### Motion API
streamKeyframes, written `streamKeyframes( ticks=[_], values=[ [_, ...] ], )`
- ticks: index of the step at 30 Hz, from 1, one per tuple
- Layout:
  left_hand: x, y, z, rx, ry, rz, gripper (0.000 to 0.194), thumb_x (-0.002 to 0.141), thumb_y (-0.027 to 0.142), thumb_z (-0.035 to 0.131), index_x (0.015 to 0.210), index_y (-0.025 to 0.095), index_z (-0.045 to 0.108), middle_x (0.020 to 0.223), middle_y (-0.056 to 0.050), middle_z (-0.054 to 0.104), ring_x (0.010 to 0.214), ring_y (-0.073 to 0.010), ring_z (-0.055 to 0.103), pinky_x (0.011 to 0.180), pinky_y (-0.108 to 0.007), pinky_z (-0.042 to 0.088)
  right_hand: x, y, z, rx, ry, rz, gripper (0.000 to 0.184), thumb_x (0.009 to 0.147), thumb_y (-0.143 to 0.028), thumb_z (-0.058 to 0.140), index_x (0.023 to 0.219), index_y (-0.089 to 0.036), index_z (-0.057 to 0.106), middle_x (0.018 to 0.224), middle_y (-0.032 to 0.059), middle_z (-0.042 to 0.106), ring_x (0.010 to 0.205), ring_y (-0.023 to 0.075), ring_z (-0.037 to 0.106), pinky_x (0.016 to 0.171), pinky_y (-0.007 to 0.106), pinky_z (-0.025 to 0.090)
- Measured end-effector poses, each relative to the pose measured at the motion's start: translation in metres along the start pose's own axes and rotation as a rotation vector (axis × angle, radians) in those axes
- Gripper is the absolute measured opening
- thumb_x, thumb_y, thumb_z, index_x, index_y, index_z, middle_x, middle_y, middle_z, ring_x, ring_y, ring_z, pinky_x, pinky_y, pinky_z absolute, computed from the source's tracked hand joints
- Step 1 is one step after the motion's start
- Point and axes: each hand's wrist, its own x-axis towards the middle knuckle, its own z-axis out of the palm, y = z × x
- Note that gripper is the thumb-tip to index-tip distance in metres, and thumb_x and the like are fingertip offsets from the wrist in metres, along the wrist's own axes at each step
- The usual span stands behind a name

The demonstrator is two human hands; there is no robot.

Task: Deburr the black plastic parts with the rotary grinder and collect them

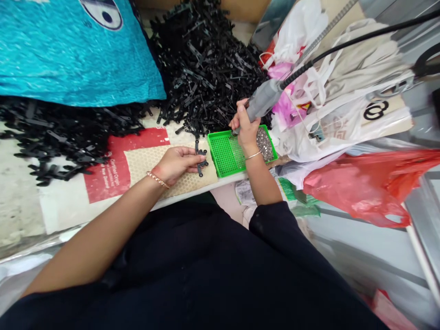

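Observation:
My right hand grips a grey electric screwdriver whose tip points down into a green perforated tray. A heap of small silvery screws lies at the tray's right end. My left hand rests on a beige honeycomb mat, its fingers pressing on a small black plastic part just left of the tray. A black cable runs from the screwdriver up to the right.
A large pile of black plastic parts fills the back of the table and spreads to the left. A turquoise bag lies at top left. White plastic bags and a red bag crowd the right.

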Motion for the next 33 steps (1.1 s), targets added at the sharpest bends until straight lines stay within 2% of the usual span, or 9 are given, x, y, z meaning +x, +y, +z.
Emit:
streamKeyframes(
  ticks=[3,6,8,11,15,21,25,31,33],
  values=[
    [0.002,-0.002,-0.002,0.027,0.005,0.002,0.029,0.064,0.019,0.101,0.077,0.011,0.076,0.084,-0.01,0.08,0.073,-0.019,0.077,0.064,-0.026,0.063,0.003,-0.007,0.0,-0.03,0.047,-0.003,0.06,0.083,-0.084,0.058,0.106,-0.029,0.057,0.056,-0.0102,0.03,0.047,0.0151,0.042,0.054,0.033,0.051],
    [0.002,-0.003,-0.002,0.045,0.021,-0.001,0.028,0.067,0.017,0.099,0.079,0.012,0.075,0.086,-0.01,0.081,0.078,-0.0213,0.079,0.069,-0.028,0.064,0.003,-0.026,-0.002,-0.047,0.098,-0.046,0.06,0.09,-0.085,0.047,0.114,-0.031,0.056,0.06,-0.0082,0.024,0.048,0.0159,0.041,0.055,0.032,0.051],
    [0.001,-0.003,-0.001,0.048,0.027,0.001,0.023,0.07,0.014,0.096,0.08,0.012,0.075,0.086,-0.01,0.081,0.081,-0.0217,0.08,0.069,-0.026,0.064,-0.002,-0.043,-0.003,-0.054,0.078,-0.077,0.061,0.094,-0.086,0.038,0.119,-0.033,0.053,0.063,-0.0069,0.021,0.048,0.0166,0.041,0.057,0.033,0.053],
    [0.0,-0.002,0.001,0.054,0.039,-0.004,0.017,0.074,0.011,0.092,0.079,0.012,0.075,0.086,-0.01,0.08,0.086,-0.0231,0.081,0.07,-0.024,0.063,-0.021,-0.066,0.001,-0.022,-0.001,-0.064,0.058,0.096,-0.086,0.035,0.119,-0.035,0.052,0.062,-0.007,0.021,0.048,0.0159,0.041,0.06,0.033,0.057],
    [-0.001,-0.001,0.003,0.052,0.039,0.002,0.015,0.076,0.009,0.09,0.078,0.01,0.075,0.086,-0.011,0.08,0.079,-0.0213,0.08,0.07,-0.027,0.063,-0.045,-0.078,0.017,0.014,-0.074,0.006,0.064,0.094,-0.089,0.038,0.117,-0.032,0.056,0.059,-0.0086,0.027,0.045,0.013,0.042,0.056,0.031,0.058],
    [0.0,-0.003,0.002,0.022,0.023,0.032,0.03,0.064,0.016,0.101,0.076,0.011,0.073,0.08,-0.009,0.078,0.074,-0.0197,0.077,0.072,-0.03,0.065,-0.049,-0.085,0.037,0.158,-0.112,0.029,0.057,0.094,-0.086,0.044,0.109,-0.032,0.055,0.054,-0.0104,0.026,0.043,0.0142,0.038,0.052,0.031,0.055],
    [0.005,-0.008,-0.001,0.026,-0.004,0.061,0.037,0.06,0.023,0.104,0.074,0.012,0.072,0.079,-0.009,0.077,0.071,-0.019,0.074,0.072,-0.035,0.066,-0.048,-0.075,0.042,0.158,-0.151,-0.022,0.058,0.089,-0.089,0.05,0.107,-0.035,0.053,0.052,-0.0106,0.027,0.041,0.0161,0.038,0.05,0.035,0.054],
    [0.008,-0.012,-0.003,0.005,-0.023,0.082,0.035,0.061,0.023,0.103,0.073,0.012,0.073,0.079,-0.008,0.077,0.064,-0.0144,0.069,0.064,-0.029,0.062,-0.048,-0.052,0.042,0.029,-0.193,0.043,0.068,0.091,-0.092,0.04,0.124,-0.035,0.057,0.057,-0.0072,0.038,0.052,0.0197,0.056,0.065,0.043,0.063],
    [0.007,-0.012,-0.003,-0.005,-0.023,0.074,0.034,0.061,0.021,0.103,0.073,0.012,0.072,0.077,-0.008,0.077,0.063,-0.0137,0.068,0.061,-0.026,0.06,-0.049,-0.052,0.043,0.057,-0.181,0.036,0.065,0.092,-0.091,0.041,0.122,-0.036,0.058,0.056,-0.0076,0.037,0.051,0.0193,0.055,0.065,0.042,0.064]
  ],
)
